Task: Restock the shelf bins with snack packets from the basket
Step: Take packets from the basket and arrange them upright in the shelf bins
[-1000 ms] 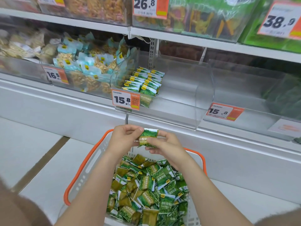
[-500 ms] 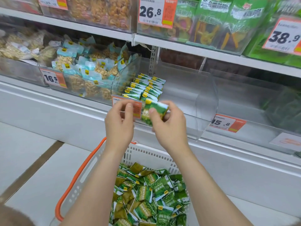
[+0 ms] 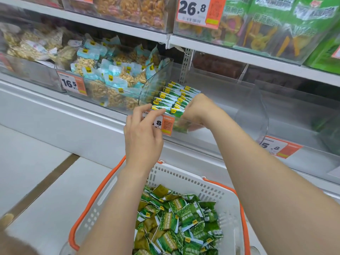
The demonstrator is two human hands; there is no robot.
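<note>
Green packet (image 3: 180, 126) stands on edge, pinched by right hand (image 3: 198, 109) inside clear bin (image 3: 256, 107); left hand (image 3: 142, 132) splayed.

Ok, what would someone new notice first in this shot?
Two bare hands meet at the clear bin in mid-frame. The right hand dips inside, seemingly holding a green packet beside neat rows of the same, while the left hand hovers open at its front. Below, a white basket with orange handles holds a loose green heap.
</note>
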